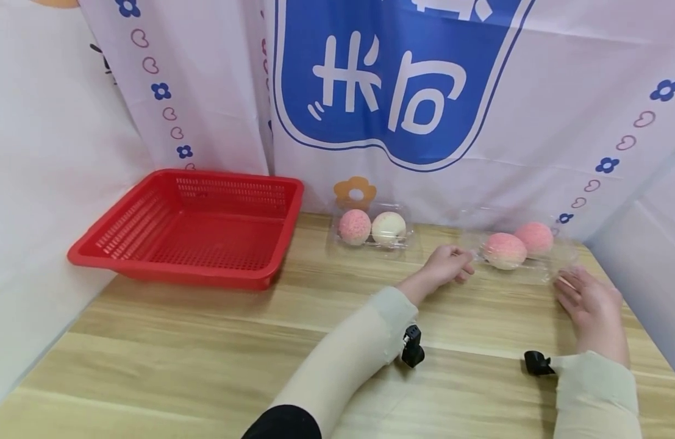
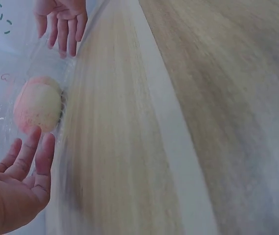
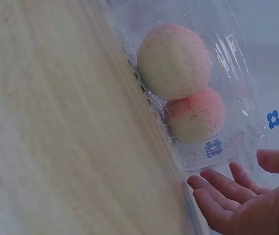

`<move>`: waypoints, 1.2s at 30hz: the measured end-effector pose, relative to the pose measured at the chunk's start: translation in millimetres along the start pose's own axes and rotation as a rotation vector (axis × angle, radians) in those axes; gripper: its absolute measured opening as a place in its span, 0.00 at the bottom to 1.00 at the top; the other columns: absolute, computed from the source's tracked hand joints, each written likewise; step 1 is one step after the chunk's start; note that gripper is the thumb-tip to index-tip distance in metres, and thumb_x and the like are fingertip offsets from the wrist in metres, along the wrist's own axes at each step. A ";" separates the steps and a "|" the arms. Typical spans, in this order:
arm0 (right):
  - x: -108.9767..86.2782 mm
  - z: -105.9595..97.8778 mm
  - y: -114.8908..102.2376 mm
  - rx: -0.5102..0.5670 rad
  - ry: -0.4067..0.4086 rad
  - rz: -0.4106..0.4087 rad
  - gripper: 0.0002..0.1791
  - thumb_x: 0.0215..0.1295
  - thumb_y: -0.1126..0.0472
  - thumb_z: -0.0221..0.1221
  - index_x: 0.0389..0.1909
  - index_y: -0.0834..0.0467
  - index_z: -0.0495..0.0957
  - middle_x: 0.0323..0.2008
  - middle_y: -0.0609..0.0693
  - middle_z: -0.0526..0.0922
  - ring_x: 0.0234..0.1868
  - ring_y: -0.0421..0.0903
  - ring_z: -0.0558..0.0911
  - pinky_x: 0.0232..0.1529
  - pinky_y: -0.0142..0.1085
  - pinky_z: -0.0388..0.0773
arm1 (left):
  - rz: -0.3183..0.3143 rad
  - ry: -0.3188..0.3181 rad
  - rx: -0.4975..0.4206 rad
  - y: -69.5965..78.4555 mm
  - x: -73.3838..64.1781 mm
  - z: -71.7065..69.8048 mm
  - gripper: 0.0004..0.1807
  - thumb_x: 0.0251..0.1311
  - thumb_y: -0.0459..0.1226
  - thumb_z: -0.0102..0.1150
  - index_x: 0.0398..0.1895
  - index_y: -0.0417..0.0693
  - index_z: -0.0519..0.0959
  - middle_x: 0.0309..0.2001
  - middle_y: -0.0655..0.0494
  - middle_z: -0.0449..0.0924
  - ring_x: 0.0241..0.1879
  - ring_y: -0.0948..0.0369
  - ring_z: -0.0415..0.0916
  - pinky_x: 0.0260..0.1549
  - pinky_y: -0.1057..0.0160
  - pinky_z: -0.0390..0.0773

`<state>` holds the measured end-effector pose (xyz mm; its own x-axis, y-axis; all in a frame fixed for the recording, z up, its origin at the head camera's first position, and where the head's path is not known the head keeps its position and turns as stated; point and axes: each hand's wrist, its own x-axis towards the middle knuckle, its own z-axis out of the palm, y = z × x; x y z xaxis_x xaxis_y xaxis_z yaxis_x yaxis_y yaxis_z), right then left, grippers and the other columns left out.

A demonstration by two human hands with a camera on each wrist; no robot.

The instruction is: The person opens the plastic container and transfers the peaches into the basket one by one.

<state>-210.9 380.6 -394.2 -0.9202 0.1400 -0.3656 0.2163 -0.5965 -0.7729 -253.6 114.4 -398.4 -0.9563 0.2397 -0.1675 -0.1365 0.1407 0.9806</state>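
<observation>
Two pink-and-cream peaches (image 1: 505,250) sit side by side in a clear plastic box (image 3: 213,159) at the back right of the table. My left hand (image 1: 446,266) is at the box's left end, its fingertips right at the plastic; in the left wrist view that hand (image 2: 16,188) has its fingers spread and slightly bent. At the opposite end, my right hand (image 1: 592,300) reaches in with loosely extended fingers. The right wrist view has its fingertips (image 3: 198,183) close to the box's edge. Neither hand curls round the box.
A second clear box with a pink peach (image 1: 355,227) and a cream one (image 1: 389,228) stands left of my left hand. Farther left is a red plastic basket (image 1: 268,272). A printed cloth (image 1: 562,116) hangs behind the wooden table (image 1: 167,360).
</observation>
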 end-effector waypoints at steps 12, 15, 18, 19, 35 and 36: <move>-2.9 7.4 -0.8 -0.037 -0.004 0.007 0.10 0.67 0.70 0.59 0.28 0.59 0.86 0.29 0.50 0.89 0.33 0.42 0.89 0.34 0.34 0.85 | 0.018 0.089 -0.100 -3.3 5.8 -3.7 0.09 0.67 0.37 0.60 0.38 0.37 0.79 0.36 0.39 0.87 0.40 0.44 0.85 0.44 0.53 0.85; -4.9 5.7 -1.7 0.006 -0.010 0.006 0.12 0.68 0.72 0.57 0.27 0.61 0.85 0.29 0.52 0.89 0.33 0.44 0.89 0.35 0.36 0.86 | 0.008 0.066 -0.133 -4.6 5.4 -3.5 0.07 0.65 0.34 0.61 0.37 0.37 0.79 0.38 0.39 0.87 0.42 0.43 0.85 0.46 0.53 0.84; -6.9 5.0 -3.2 0.034 -0.006 0.004 0.13 0.67 0.73 0.57 0.26 0.62 0.85 0.28 0.54 0.89 0.32 0.46 0.89 0.35 0.38 0.86 | -0.013 0.050 -0.135 -4.5 3.2 -3.1 0.06 0.64 0.35 0.63 0.35 0.40 0.79 0.39 0.42 0.88 0.43 0.45 0.86 0.42 0.55 0.83; -7.4 5.1 -3.6 0.035 -0.004 0.002 0.12 0.67 0.73 0.57 0.26 0.62 0.85 0.28 0.54 0.89 0.32 0.46 0.89 0.35 0.38 0.87 | -0.020 0.046 -0.133 -4.3 2.3 -3.2 0.06 0.63 0.36 0.64 0.35 0.41 0.79 0.39 0.43 0.88 0.43 0.47 0.86 0.40 0.56 0.82; -24.4 39.2 -14.7 -0.021 -0.092 -0.174 0.09 0.67 0.71 0.59 0.28 0.63 0.84 0.31 0.50 0.90 0.34 0.43 0.89 0.33 0.32 0.84 | 0.015 -0.003 -0.202 17.2 -21.1 -35.9 0.06 0.64 0.37 0.62 0.30 0.51 0.75 0.44 0.43 0.88 0.43 0.55 0.87 0.42 0.58 0.80; -25.4 42.2 -15.5 -0.026 -0.092 -0.188 0.08 0.66 0.71 0.59 0.28 0.63 0.83 0.31 0.50 0.90 0.34 0.43 0.90 0.32 0.32 0.84 | 0.014 -0.009 -0.213 19.9 -23.3 -38.9 0.07 0.64 0.37 0.62 0.30 0.52 0.75 0.44 0.43 0.87 0.44 0.55 0.87 0.40 0.61 0.80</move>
<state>-204.6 353.0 -351.0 -0.9709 0.1729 -0.1657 0.0454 -0.5464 -0.8363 -244.1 74.2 -371.1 -0.9562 0.2491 -0.1534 -0.1754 -0.0684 0.9821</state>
